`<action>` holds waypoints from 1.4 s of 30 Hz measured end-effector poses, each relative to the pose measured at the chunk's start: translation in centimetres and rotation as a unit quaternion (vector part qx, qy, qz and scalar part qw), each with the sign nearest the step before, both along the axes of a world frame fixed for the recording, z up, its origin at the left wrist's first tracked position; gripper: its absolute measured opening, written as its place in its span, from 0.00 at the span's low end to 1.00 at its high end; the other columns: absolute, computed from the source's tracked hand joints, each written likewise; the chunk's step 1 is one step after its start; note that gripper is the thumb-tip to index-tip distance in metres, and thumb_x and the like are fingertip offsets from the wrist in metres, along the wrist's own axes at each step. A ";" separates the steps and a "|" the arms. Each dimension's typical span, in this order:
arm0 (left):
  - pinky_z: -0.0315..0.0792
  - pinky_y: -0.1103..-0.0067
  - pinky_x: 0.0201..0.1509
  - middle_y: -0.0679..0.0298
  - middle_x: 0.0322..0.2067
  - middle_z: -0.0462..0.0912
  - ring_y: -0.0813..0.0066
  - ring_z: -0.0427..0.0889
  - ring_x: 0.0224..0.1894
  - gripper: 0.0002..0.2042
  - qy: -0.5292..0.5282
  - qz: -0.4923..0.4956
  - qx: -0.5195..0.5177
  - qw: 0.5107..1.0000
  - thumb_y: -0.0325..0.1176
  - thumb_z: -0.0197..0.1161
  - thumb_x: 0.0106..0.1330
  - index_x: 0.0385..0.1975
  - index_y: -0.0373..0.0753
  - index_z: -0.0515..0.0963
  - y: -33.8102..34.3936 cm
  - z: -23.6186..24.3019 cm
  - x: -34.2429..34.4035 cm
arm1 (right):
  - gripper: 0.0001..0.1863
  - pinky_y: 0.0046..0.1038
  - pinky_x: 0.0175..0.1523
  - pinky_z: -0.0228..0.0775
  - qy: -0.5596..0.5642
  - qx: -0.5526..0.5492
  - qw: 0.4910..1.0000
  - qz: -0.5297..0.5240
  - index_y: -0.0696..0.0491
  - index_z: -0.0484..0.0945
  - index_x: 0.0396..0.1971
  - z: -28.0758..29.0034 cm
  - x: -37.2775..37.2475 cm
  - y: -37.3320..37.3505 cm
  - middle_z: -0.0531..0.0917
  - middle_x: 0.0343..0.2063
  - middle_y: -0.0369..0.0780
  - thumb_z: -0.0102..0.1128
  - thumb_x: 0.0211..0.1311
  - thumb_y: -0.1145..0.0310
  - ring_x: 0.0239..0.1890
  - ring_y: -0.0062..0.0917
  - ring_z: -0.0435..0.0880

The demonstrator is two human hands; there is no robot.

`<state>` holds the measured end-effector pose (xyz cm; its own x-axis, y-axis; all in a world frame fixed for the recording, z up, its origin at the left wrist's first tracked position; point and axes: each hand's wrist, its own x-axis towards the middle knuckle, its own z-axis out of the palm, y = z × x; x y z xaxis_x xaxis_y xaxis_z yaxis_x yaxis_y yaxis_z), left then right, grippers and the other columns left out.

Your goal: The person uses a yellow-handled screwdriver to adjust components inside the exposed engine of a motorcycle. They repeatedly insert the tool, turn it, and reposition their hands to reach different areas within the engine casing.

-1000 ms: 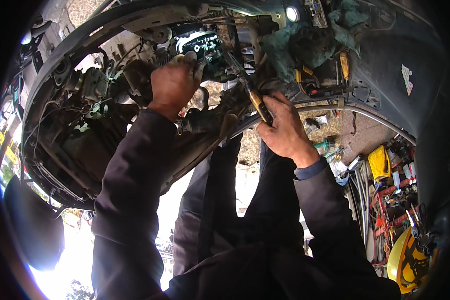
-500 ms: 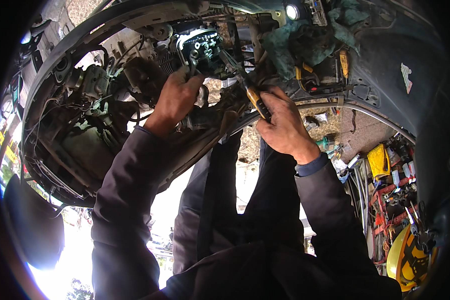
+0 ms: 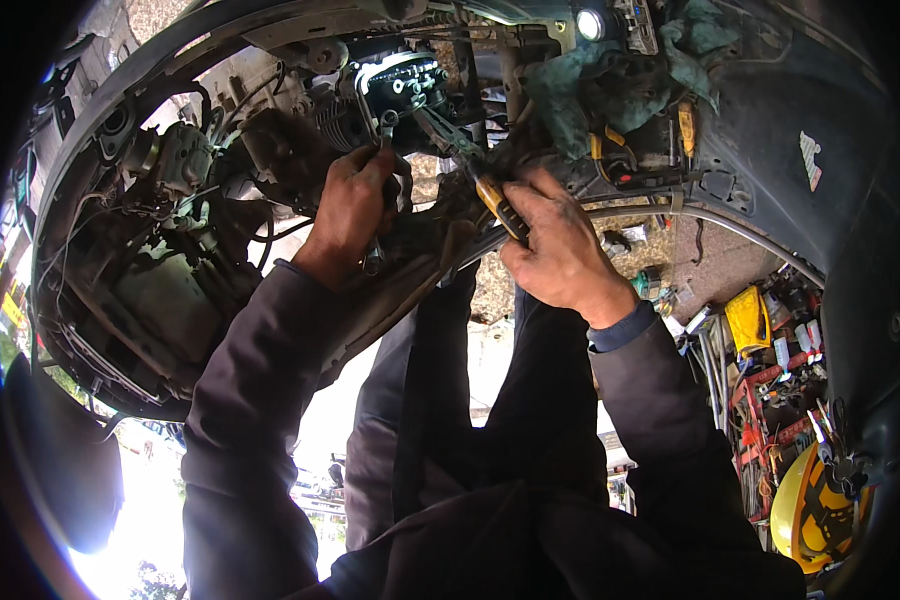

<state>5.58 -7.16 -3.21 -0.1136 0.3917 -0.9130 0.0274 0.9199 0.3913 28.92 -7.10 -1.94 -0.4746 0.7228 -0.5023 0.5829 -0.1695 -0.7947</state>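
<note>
Gripping a silver metal ring-ended wrench (image 3: 386, 133) in my left hand (image 3: 350, 205), I clasp yellow-and-black-handled long-nosed pliers (image 3: 494, 201) in my right hand (image 3: 562, 245); both point toward a brightly lit metal engine assembly (image 3: 400, 82).

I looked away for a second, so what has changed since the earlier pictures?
The left hand has drawn back from the lit metal part toward the body, a wrench now plainly visible in it. The yellow-handled tool in the right hand has swung left. Nothing was visibly let go. The green cloth and lamp stayed put.
</note>
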 end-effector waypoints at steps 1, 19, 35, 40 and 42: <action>0.59 0.81 0.19 0.68 0.17 0.72 0.81 0.67 0.15 0.14 -0.002 -0.006 -0.008 1.000 0.39 0.51 0.72 0.34 0.33 0.77 -0.1 0.0 0.0 | 0.20 0.43 0.53 0.70 -0.003 0.001 1.000 0.002 0.62 0.76 0.42 0.0 -0.1 0.0 0.75 0.44 0.51 0.55 0.44 0.77 0.47 0.50 0.75; 0.59 0.79 0.19 0.67 0.18 0.74 0.81 0.67 0.16 0.13 -0.009 0.004 -0.023 1.000 0.36 0.54 0.72 0.34 0.31 0.79 -0.4 -1.2 -0.6 | 0.25 0.42 0.54 0.73 -0.079 0.067 0.991 0.089 0.59 0.76 0.49 0.0 -0.6 0.5 0.73 0.49 0.49 0.63 0.46 0.76 0.50 0.47 0.75; 0.69 0.73 0.30 0.59 0.23 0.78 0.70 0.76 0.24 0.14 0.033 -0.067 -0.006 0.997 0.37 0.53 0.72 0.38 0.28 0.78 -0.8 -2.2 -0.9 | 0.17 0.42 0.47 0.74 -0.218 0.126 0.916 0.312 0.60 0.80 0.41 4.6 -3.6 6.9 0.75 0.45 0.49 0.59 0.46 0.77 0.43 0.44 0.77; 0.72 0.62 0.53 0.39 0.41 0.82 0.40 0.79 0.49 0.17 0.093 -0.137 0.040 0.985 0.39 0.54 0.68 0.44 0.30 0.79 -1.6 -4.1 -0.7 | 0.14 0.37 0.54 0.75 -0.219 -0.035 0.885 0.409 0.67 0.80 0.31 6.7 -7.7 12.4 0.83 0.37 0.55 0.53 0.48 0.73 0.48 0.44 0.82; 0.73 0.62 0.53 0.39 0.42 0.82 0.41 0.79 0.50 0.17 0.085 -0.141 0.044 0.985 0.38 0.54 0.67 0.45 0.30 0.79 -1.8 -4.5 -0.9 | 0.16 0.39 0.53 0.74 -0.232 -0.067 0.864 0.441 0.69 0.80 0.33 7.2 -9.2 14.2 0.83 0.37 0.57 0.52 0.48 0.72 0.47 0.46 0.82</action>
